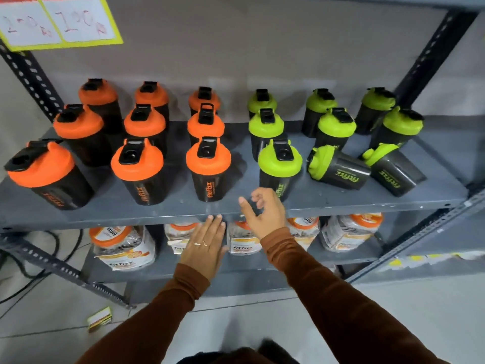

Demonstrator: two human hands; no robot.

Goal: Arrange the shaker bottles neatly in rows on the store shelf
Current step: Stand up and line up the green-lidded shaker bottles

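Two black plastic shaker bottles with lime-green lids (338, 168) lie toppled near the grey metal shelf's (367, 200) front right corner, lids pointing left; the empty, loosely curled right hand (265, 214) is nearer; the left hand (204, 248) rests flat-fingered

hidden: back-row bottles (204, 99) behind front ones | blurred: right hand (265, 214) | cropped: price sign (56, 21) top

A shop: handwritten price tags (56, 22) above a steel shelf (236, 208) of branded shaker bottles (208, 169).
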